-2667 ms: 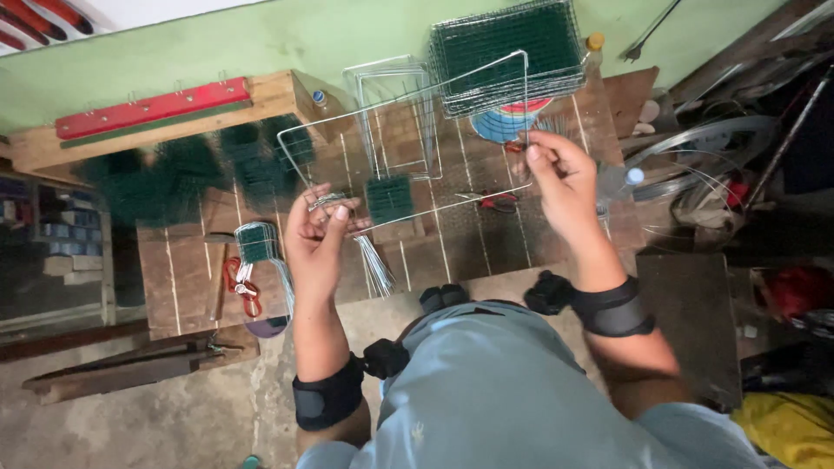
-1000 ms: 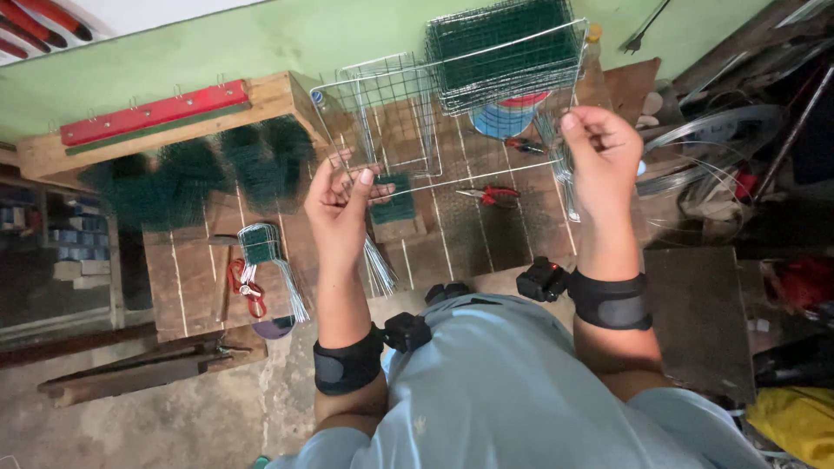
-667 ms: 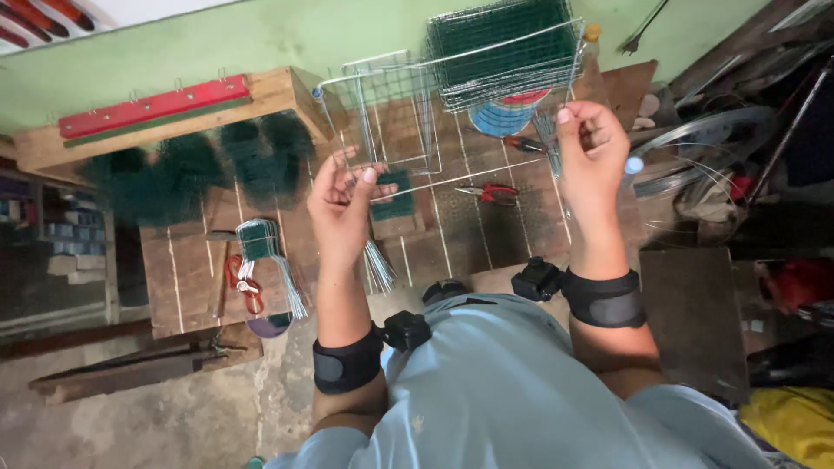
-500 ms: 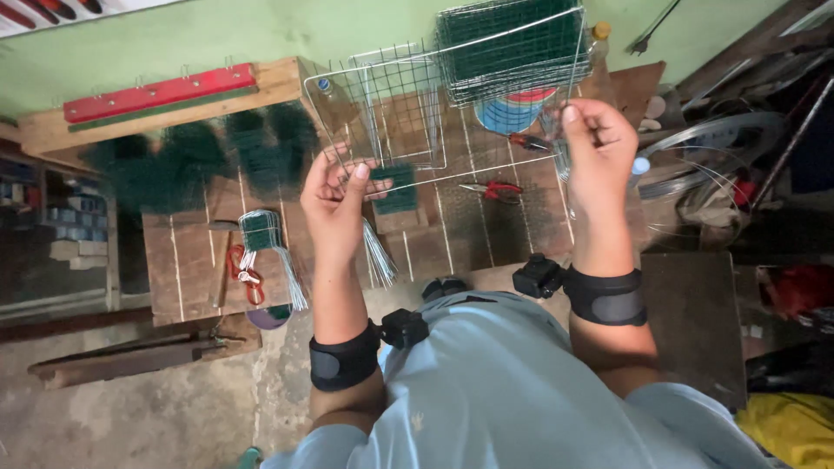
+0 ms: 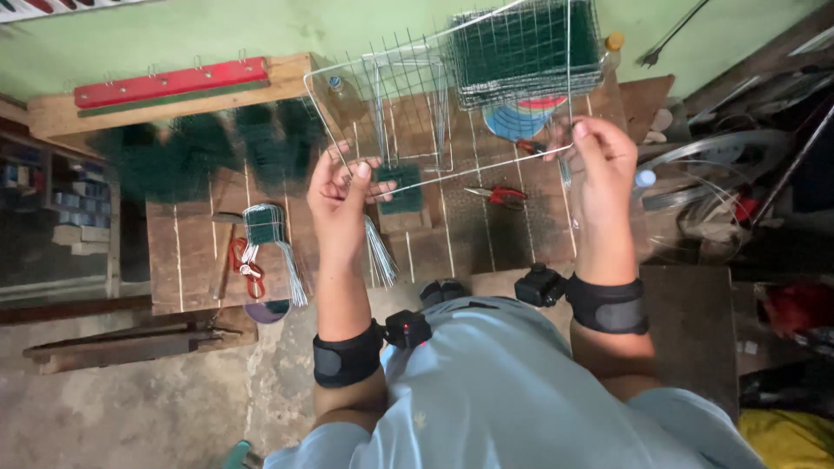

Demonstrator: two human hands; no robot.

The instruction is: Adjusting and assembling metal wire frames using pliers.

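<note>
I've got my left hand point(image 5: 340, 201) and right hand point(image 5: 601, 165) both pinching the bare silver wire-mesh panel point(image 5: 443, 95) (upper centre of frame).

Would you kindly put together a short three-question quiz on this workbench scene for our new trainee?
1. True or false: both the left hand and the right hand grip the wire mesh panel.
2. Which colour is the long bar at the back of the wooden bench? A) blue B) red C) yellow
3. Fill in: the stack of mesh at the far edge, above the right hand in the picture, is dark ____.

Key
1. True: each hand pinches the panel's near edge, one at each end.
2. B
3. green
</note>
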